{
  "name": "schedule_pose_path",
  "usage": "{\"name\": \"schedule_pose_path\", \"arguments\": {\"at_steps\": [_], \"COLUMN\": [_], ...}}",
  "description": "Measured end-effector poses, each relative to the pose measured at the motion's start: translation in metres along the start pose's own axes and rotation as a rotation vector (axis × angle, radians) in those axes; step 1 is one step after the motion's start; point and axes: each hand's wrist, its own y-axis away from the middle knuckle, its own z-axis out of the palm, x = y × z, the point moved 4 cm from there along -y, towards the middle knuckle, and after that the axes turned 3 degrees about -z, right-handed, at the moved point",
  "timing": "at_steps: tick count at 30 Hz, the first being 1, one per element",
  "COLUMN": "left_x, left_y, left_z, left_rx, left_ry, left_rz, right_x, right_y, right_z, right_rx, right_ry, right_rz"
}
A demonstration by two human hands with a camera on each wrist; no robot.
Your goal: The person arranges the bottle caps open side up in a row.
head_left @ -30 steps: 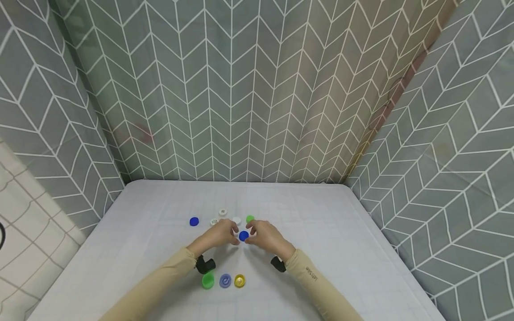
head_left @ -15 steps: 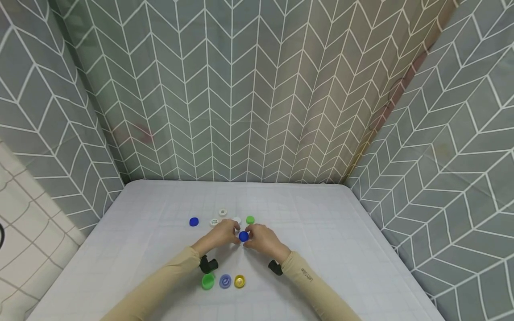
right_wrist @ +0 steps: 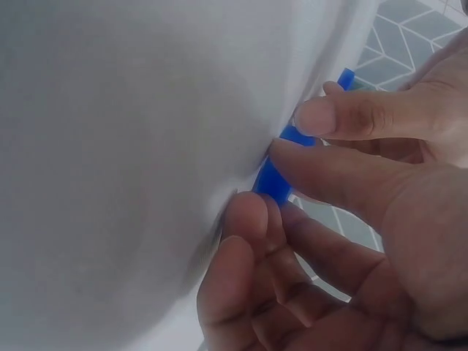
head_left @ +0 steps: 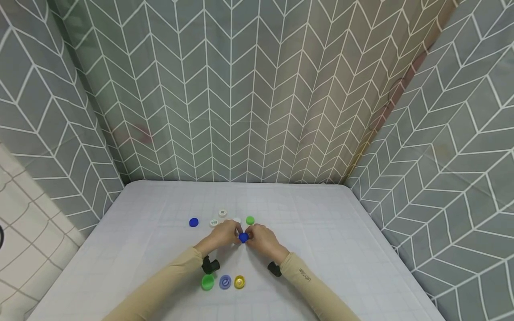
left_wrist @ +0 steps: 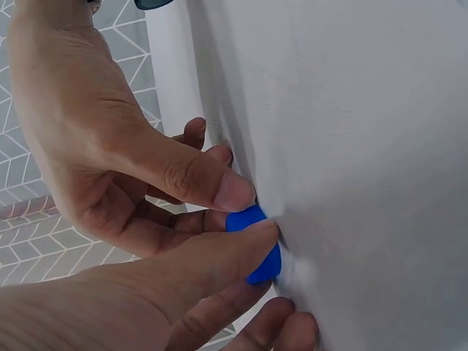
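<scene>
A small blue bottle cap (head_left: 243, 238) is pinched between both hands near the middle of the white table, low over the cloth. My left hand (head_left: 225, 232) has thumb and fingers on its left side. From the right, my right hand (head_left: 263, 238) pinches it too. In the left wrist view the two thumbs lie close together on the blue cap (left_wrist: 265, 272), with fingers curled behind. The right wrist view shows the same blue cap (right_wrist: 271, 183), partly covered by the fingers. A white cap (head_left: 237, 220) and a green cap (head_left: 250, 220) lie just beyond the hands.
Another blue cap (head_left: 193, 222) and two printed white caps, one far (head_left: 222, 213) and one nearer (head_left: 213, 222), lie behind on the left. In front stand a green cap (head_left: 207, 281), a periwinkle cap (head_left: 225, 281) and a yellow cap (head_left: 239, 281). Patterned curtains surround the table (head_left: 313, 214).
Both hands have closed in on the blue cap from either side and now pinch it. Its top shows less round than before, partly covered by fingers. The other caps stay put.
</scene>
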Motion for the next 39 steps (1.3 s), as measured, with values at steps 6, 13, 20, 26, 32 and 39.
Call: {"name": "schedule_pose_path", "arguments": {"at_steps": [6,13,20,26,32,39], "left_x": [-0.001,-0.001,0.001,0.006,0.008,0.007], "left_y": [0.0,0.003,0.008,0.012,0.016,0.021], "left_z": [0.001,0.0,-0.004,-0.01,-0.015,-0.018], "left_rx": [0.0,-0.011,-0.025,-0.008,0.003,-0.01], "left_ry": [0.007,0.019,0.066,0.095,0.153,0.245], "left_rz": [-0.009,-0.007,-0.01,0.033,0.105,0.122], "right_x": [0.0,-0.002,-0.007,-0.014,-0.019,-0.025], "right_y": [-0.001,0.0,0.004,0.006,0.008,0.009], "right_z": [0.0,-0.001,-0.011,-0.025,-0.033,-0.035], "right_rx": [-0.008,-0.026,-0.038,-0.039,-0.048,-0.041], "right_ry": [-0.025,-0.038,-0.054,-0.061,-0.075,-0.091], "right_rz": [0.01,0.021,-0.006,-0.036,-0.036,-0.052]}}
